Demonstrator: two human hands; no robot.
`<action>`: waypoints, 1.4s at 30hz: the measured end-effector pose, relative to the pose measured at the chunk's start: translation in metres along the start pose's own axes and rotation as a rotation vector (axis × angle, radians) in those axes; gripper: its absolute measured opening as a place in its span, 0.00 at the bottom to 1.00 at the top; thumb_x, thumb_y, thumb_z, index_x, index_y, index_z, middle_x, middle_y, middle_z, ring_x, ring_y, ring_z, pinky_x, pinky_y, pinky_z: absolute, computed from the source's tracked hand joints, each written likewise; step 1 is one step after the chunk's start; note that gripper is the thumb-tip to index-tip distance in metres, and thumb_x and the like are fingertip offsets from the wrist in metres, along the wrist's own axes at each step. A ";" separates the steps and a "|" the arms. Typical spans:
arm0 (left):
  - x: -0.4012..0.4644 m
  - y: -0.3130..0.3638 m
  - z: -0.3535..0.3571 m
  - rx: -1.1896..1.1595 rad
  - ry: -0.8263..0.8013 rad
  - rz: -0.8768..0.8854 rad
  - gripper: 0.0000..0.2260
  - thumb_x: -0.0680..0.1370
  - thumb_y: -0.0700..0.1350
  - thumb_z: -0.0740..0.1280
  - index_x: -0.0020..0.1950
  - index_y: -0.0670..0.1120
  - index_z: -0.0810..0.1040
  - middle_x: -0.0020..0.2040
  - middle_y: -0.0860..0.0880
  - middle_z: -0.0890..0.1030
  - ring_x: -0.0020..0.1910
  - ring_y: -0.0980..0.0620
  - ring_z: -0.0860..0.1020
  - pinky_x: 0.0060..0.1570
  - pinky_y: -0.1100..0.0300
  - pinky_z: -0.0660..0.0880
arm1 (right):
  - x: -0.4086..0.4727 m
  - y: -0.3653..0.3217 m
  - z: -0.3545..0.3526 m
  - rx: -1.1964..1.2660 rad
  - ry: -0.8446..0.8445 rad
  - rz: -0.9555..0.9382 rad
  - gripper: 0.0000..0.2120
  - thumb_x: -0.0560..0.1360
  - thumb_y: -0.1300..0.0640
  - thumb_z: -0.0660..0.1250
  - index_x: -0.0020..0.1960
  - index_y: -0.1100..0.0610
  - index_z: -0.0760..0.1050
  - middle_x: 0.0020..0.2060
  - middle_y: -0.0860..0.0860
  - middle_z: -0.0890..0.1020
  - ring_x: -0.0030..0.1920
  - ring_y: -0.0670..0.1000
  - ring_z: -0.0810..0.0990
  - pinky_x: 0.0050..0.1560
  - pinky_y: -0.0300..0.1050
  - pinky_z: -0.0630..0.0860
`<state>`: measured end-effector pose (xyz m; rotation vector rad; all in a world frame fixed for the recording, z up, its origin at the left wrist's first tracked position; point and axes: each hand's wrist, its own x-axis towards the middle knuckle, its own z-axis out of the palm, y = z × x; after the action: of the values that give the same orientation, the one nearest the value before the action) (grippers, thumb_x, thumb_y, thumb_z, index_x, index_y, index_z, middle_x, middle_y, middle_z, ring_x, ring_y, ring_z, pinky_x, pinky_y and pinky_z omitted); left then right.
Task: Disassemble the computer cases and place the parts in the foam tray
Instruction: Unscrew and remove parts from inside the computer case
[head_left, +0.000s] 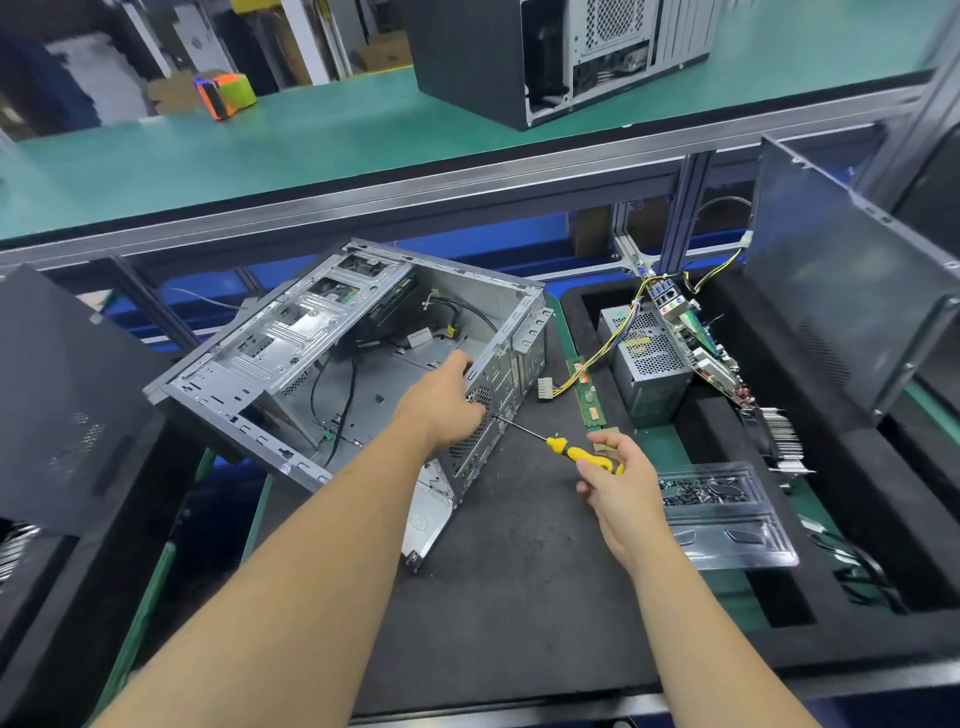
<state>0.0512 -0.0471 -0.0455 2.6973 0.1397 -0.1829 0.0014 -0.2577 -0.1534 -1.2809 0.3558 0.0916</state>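
An open grey computer case lies on its side on the dark mat, tilted, its inside almost bare apart from black cables. My left hand grips the case's rear panel at the perforated grille. My right hand holds a yellow-handled screwdriver, whose tip touches the rear panel just below my left hand. To the right, the black foam tray holds a power supply, a motherboard and a memory stick.
A clear plastic tray with screws lies on the foam by my right hand. A black side panel leans at the right, another black panel at the left. A second case stands on the green shelf above.
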 end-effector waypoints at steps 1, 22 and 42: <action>0.000 0.000 0.000 -0.002 0.000 -0.001 0.18 0.77 0.45 0.67 0.65 0.52 0.67 0.49 0.47 0.80 0.49 0.42 0.78 0.48 0.50 0.76 | 0.000 0.000 0.001 0.035 -0.014 0.004 0.16 0.76 0.71 0.68 0.53 0.51 0.78 0.50 0.53 0.76 0.42 0.50 0.75 0.40 0.45 0.74; -0.020 0.018 0.009 0.757 0.464 0.472 0.18 0.72 0.47 0.65 0.60 0.45 0.73 0.52 0.46 0.76 0.51 0.41 0.75 0.46 0.50 0.70 | 0.006 -0.004 0.004 -0.108 0.036 0.121 0.09 0.82 0.52 0.63 0.49 0.56 0.77 0.40 0.57 0.78 0.28 0.51 0.75 0.27 0.44 0.73; -0.009 0.054 0.079 -2.027 0.075 -0.878 0.11 0.87 0.45 0.57 0.54 0.41 0.77 0.48 0.48 0.80 0.67 0.49 0.77 0.68 0.58 0.70 | 0.001 -0.013 0.005 -0.053 0.021 0.081 0.06 0.82 0.55 0.64 0.49 0.58 0.76 0.42 0.56 0.78 0.33 0.52 0.77 0.30 0.45 0.76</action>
<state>0.0409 -0.1303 -0.0931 0.5112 0.8963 -0.0741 0.0069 -0.2563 -0.1408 -1.3203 0.4259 0.1574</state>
